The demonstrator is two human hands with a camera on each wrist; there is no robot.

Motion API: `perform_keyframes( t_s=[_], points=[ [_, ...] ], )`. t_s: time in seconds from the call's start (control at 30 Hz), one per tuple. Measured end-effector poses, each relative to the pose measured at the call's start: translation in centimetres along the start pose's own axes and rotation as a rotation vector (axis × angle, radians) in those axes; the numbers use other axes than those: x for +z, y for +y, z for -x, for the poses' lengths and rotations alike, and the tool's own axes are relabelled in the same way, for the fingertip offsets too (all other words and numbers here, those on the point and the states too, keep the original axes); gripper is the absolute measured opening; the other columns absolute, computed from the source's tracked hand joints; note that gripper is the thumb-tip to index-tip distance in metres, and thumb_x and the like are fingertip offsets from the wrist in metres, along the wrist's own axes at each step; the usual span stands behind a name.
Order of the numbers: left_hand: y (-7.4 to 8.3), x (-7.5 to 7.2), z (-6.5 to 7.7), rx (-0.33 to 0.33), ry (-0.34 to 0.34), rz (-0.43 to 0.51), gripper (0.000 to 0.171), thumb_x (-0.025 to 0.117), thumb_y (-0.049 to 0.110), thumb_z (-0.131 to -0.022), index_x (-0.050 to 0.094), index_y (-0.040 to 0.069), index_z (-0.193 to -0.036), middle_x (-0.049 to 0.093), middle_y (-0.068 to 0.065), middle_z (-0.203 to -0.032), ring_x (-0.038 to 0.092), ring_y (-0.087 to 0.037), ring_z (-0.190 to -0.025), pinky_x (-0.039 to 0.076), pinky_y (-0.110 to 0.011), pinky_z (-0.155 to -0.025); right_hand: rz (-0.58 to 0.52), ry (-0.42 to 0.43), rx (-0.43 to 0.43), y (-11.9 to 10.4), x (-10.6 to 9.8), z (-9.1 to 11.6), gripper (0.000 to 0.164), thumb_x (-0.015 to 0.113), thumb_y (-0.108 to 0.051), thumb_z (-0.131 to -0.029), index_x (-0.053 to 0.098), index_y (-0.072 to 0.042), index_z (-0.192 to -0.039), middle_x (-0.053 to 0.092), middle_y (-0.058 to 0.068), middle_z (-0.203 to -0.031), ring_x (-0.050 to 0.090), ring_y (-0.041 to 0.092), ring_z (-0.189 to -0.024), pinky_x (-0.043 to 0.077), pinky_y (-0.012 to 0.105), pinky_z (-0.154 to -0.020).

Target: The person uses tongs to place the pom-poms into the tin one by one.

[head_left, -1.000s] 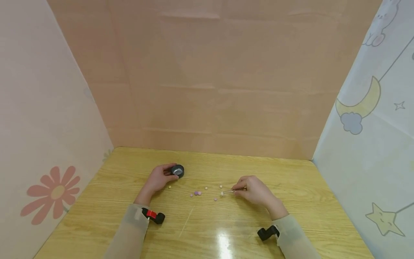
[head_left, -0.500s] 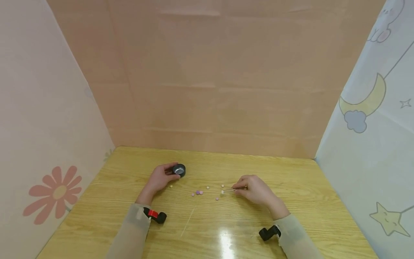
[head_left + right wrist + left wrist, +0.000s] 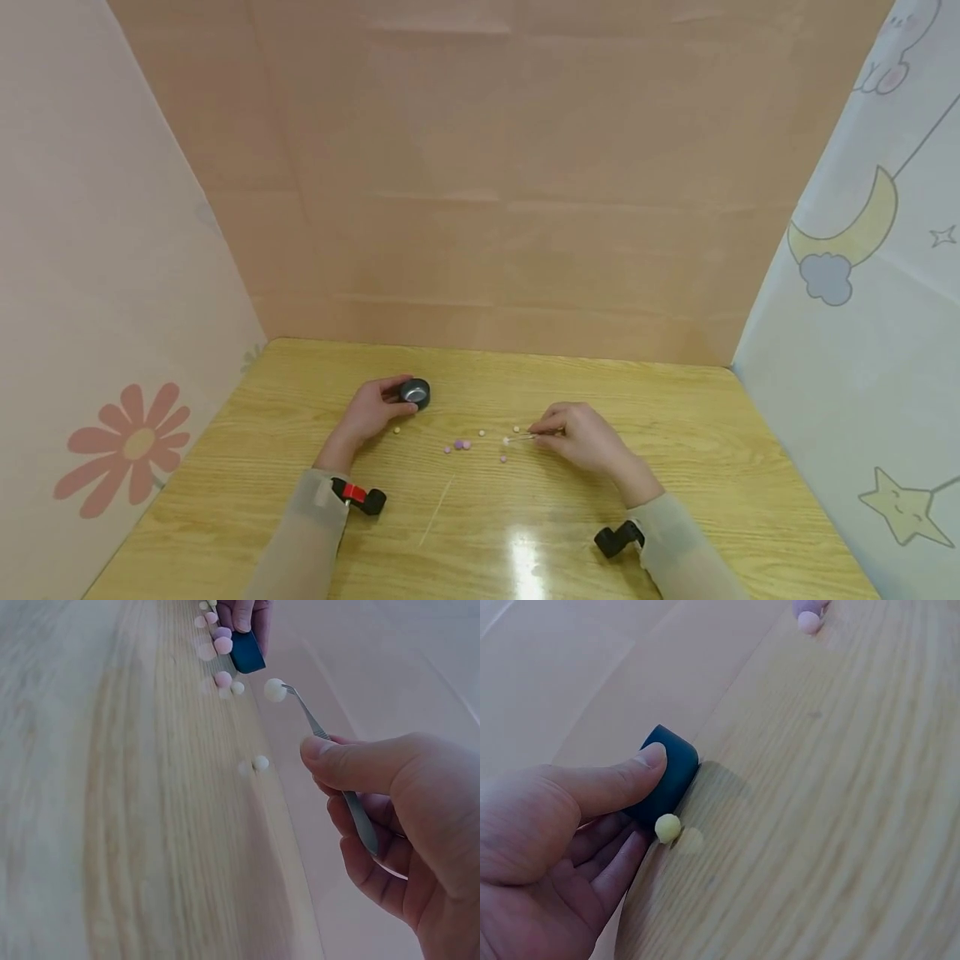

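Observation:
On the left of the table my left hand (image 3: 371, 410) holds a small dark round cup (image 3: 415, 393), thumb against its near wall and fingers behind. The cup's bright inside faces up. A yellow pom-pom (image 3: 667, 828) lies close by the cup and fingers in the left wrist view. My right hand (image 3: 581, 435) pinches metal tweezers (image 3: 360, 821) between thumb and fingers. Their bent tips grip a white pom-pom (image 3: 274, 691), which shows raised above the table in the right wrist view.
Several small pom-poms lie between the hands, among them a purple one (image 3: 459, 445), a pink one (image 3: 503, 459) and a pale one (image 3: 260, 763). The wooden table (image 3: 637, 533) ends at a tan back wall (image 3: 495, 250), with patterned panels on both sides.
My right hand has moved a little left and away from me, carrying the white pom-pom in the tweezers. The left hand keeps its hold on the cup; the head view shifted slightly.

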State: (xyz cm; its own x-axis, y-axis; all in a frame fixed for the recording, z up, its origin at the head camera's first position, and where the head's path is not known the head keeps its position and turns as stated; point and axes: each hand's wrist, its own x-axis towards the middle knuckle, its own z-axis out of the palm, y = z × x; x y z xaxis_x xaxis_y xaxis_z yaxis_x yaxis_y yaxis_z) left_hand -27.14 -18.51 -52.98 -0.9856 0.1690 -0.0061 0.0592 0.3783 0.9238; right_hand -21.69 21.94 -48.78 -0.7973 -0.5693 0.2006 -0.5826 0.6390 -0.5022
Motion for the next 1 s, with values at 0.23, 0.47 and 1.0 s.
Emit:
perform_keyframes(
  t_s=[0.23, 0.47, 1.0],
  points=[
    [-0.1, -0.1, -0.1, 0.012, -0.005, -0.002, 0.063, 0.085, 0.011, -0.094, 0.060, 0.000, -0.151, 0.057, -0.026, -0.153, 0.060, -0.040, -0.136, 0.053, -0.048, -0.110, 0.000, 0.038, 0.012, -0.3, 0.7, -0.8, 0.015, 0.080, -0.018, -0.100, 0.086, -0.018, -0.113, 0.073, -0.015, -0.097, 0.060, 0.000, -0.077, 0.052, 0.026, -0.065],
    [-0.1, -0.1, 0.0, 0.012, -0.007, -0.015, 0.063, 0.084, 0.012, -0.095, 0.059, 0.000, -0.152, 0.056, -0.026, -0.153, 0.059, -0.041, -0.137, 0.051, -0.049, -0.111, -0.030, 0.114, 0.085, -1.3, 1.8, -2.2, 0.014, 0.082, -0.021, -0.098, 0.087, -0.023, -0.111, 0.072, -0.017, -0.096, 0.057, 0.003, -0.072, 0.051, 0.026, -0.062],
    [-0.3, 0.0, -0.1, 0.013, -0.001, 0.011, 0.060, 0.083, 0.007, -0.095, 0.060, -0.001, -0.150, 0.056, -0.027, -0.152, 0.059, -0.040, -0.138, 0.052, -0.048, -0.111, -0.095, 0.181, 0.090, -4.5, 4.3, -6.7, 0.015, 0.082, -0.019, -0.097, 0.086, -0.017, -0.111, 0.074, -0.011, -0.094, 0.065, 0.006, -0.082, 0.055, 0.027, -0.067]
  ],
)
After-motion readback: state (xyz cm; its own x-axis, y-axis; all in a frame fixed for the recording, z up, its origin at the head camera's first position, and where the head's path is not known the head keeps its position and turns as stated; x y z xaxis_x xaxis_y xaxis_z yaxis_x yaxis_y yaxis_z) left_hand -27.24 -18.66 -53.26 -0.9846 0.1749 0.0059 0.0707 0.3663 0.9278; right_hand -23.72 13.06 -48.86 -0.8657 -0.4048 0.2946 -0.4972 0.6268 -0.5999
